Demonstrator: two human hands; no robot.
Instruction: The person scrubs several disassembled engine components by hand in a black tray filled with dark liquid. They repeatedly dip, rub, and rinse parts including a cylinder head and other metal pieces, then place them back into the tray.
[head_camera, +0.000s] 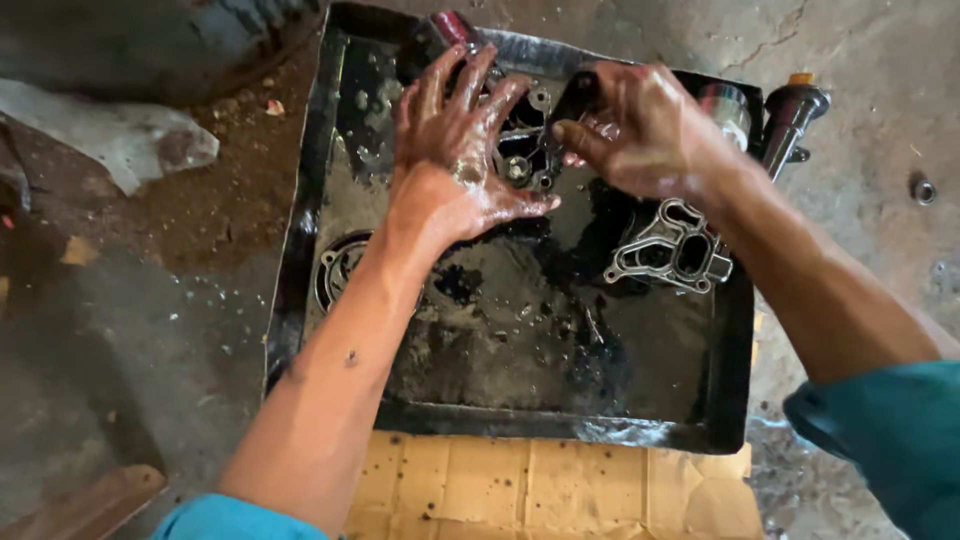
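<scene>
A black oily tray (300, 250) lies on the ground below me, holding dark liquid and metal engine parts. My left hand (450, 150), wet with oil, rests flat with fingers spread on a round metal part (525, 160) at the tray's far side. My right hand (645, 130) is curled around a small dark object (575, 100) just to the right of it; what the object is cannot be made out. A light metal bracket with cut-outs (672, 250) lies in the tray below my right wrist. A ring-shaped part (340, 265) sits half sunk at the left.
A cylinder with a metal cap (728, 108) and a dark tool handle (790, 115) stand at the tray's far right corner. Flattened cardboard (540, 490) lies under the near edge. A small nut (922, 188) sits on the concrete at right. Rubble and a rag (130, 140) lie left.
</scene>
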